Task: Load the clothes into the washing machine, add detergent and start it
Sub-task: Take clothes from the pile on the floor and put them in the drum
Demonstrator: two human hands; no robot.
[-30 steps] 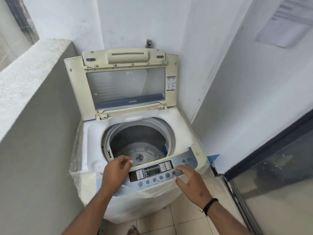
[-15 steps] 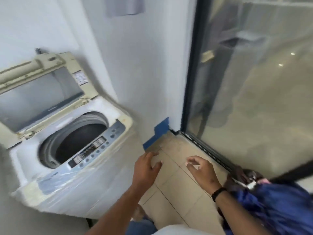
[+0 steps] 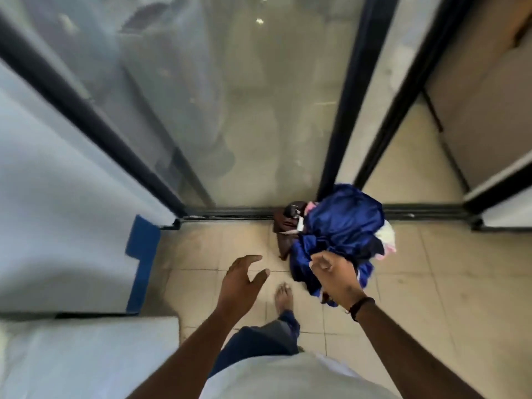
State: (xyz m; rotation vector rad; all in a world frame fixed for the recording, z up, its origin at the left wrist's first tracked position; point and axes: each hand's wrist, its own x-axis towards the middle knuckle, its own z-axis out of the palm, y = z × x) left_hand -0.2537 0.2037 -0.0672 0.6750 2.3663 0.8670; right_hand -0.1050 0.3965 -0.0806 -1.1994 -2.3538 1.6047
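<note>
Down on the tiled floor [image 3: 431,283], against the bottom track of the glass sliding door [image 3: 259,110], the pile of clothes [image 3: 342,226] is lying in a heap. I am looking almost straight down at it. A shiny blue garment [image 3: 345,217] is covering most of the pile, a brown piece [image 3: 283,226] is sticking out on the side toward the wall, and something white and pink [image 3: 385,234] is showing at the far edge.

My right hand [image 3: 335,279] is reaching over the near edge of the heap, its back turned up toward me. Its fingers are curling down toward the blue cloth, but they are hidden under the hand, so I cannot tell whether they are gripping the fabric or only touching it. A dark band [image 3: 361,308] is sitting on that wrist.

My left hand [image 3: 240,283] is hanging over bare tile, just beside the pile and apart from it, with the fingers spread loosely and the thumb out, holding nothing.

My bare foot [image 3: 283,296] is standing on the tile between my two hands, with a blue trouser leg [image 3: 259,341] above it and my pale shirt [image 3: 288,378] filling the bottom of the view.

A pale wall [image 3: 57,197] is running along my left, with a strip of blue tape [image 3: 141,254] stuck near its base. A blurred white shape [image 3: 86,355] is filling the lower left corner; I cannot tell what it is. The washing machine is out of view.
</note>
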